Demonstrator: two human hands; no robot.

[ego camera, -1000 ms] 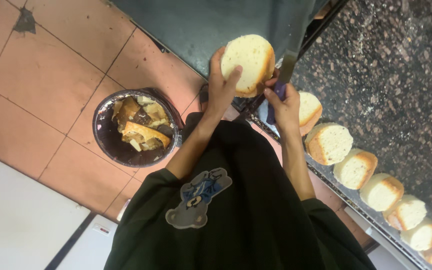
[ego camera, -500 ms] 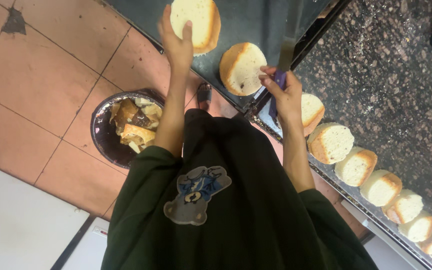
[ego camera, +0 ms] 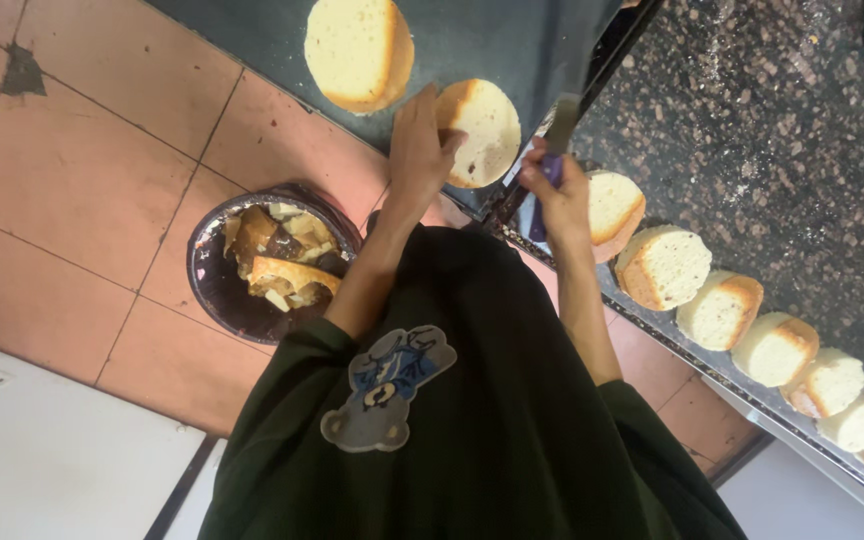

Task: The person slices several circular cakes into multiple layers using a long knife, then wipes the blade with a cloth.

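1. I am seeing a bin of crust scraps [ego camera: 270, 262] sitting on the floor, so trimming looks underway.
2. One cake round [ego camera: 357, 52] is lying finished on the dark surface [ego camera: 252, 40].
3. My left hand [ego camera: 420, 150] is resting open-fingered on a second round [ego camera: 479, 132].
4. My right hand [ego camera: 555, 190] is clenching a knife [ego camera: 560, 130], its blade partly hidden.
5. A row of uncut cakes [ego camera: 752, 320] is waiting, running out of frame.

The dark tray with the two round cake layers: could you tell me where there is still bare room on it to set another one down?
On the dark tray, bare room lies left of the far cake layer and to its right, toward the speckled counter. The near corner is crowded: left hand, second layer, right hand with a knife.
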